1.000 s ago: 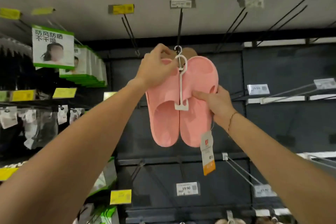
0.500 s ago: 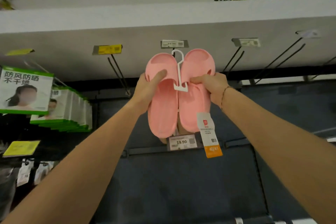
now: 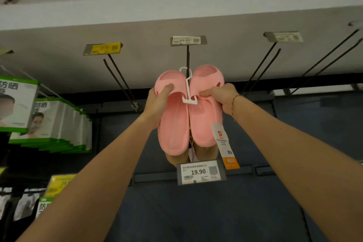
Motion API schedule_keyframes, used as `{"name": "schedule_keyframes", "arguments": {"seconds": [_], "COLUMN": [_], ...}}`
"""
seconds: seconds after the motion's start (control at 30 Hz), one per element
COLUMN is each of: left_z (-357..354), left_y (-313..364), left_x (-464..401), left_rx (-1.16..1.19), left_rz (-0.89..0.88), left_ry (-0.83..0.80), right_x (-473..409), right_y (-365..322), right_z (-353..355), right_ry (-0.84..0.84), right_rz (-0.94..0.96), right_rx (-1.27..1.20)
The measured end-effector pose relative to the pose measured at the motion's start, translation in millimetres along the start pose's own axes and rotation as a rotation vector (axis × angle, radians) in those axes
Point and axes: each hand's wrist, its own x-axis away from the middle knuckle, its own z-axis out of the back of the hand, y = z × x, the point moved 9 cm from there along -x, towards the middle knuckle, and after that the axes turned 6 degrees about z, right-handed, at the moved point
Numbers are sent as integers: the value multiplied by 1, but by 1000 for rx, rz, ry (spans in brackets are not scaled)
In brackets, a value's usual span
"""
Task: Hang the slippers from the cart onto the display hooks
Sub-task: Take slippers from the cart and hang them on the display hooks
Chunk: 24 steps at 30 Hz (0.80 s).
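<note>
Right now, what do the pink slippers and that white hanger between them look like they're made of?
The pink slippers look like soft matte foam, perhaps EVA: thick, seamless, rounded, and without gloss. The white hanger appears to be thin rigid moulded plastic, smooth with crisp edges. The left hand and right hand grip one slipper each.

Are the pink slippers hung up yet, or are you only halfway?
Nearly. Done: the pink slippers are lifted up to the black display hook. In hand: the left hand and right hand grip them, with the white hanger at the hook. Left: seat it and let go. Whether it has caught is unclear.
</note>
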Motion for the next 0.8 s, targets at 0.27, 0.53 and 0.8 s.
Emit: {"name": "schedule_keyframes", "arguments": {"seconds": [0.27,0.53,0.8], "left_z": [11,15,52], "left_y": [-68,-102,-33], "left_x": [-17,-2,74], "left_rx": [-151,-728,-1138], "left_rz": [17,55,6], "left_ry": [90,78,36], "right_x": [-13,-5,75], "right_y": [76,82,-22], "right_z": [-28,-3,-58], "right_ry": [-107,52,-133], "right_rz": [-102,-71,310], "right_rx": [31,511,1089]}}
